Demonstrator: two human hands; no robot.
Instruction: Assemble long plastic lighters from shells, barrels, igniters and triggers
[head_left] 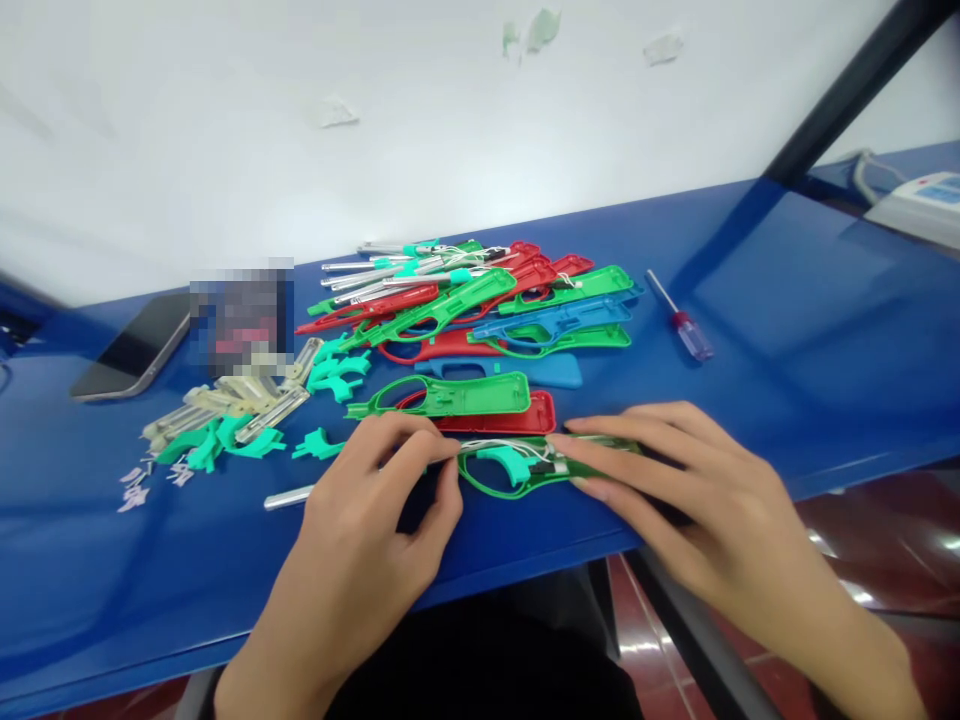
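- Left grip [382, 500]: knuckles up, fingers bent, thumb and forefinger tips pinched together.
- Right grip [697, 490]: fingers long and slightly apart, pointing left, thumb nearer the body.
- Left forearm [274, 640] crosses the near edge of the desk [750, 300]; right forearm [847, 630] angles in.

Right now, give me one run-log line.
left hand: pinching green shell, loop end | right hand: fingers across handle end | turquoise trigger: in shell | screwdriver: on table, right of pile

Both hands are on a green shell [491, 489] at the table [525, 545] edge, left hand [379, 510] by the wires [499, 444], right hand [697, 480] over the other end. Screwdriver's [691, 334] off to the right, pretty well apart.
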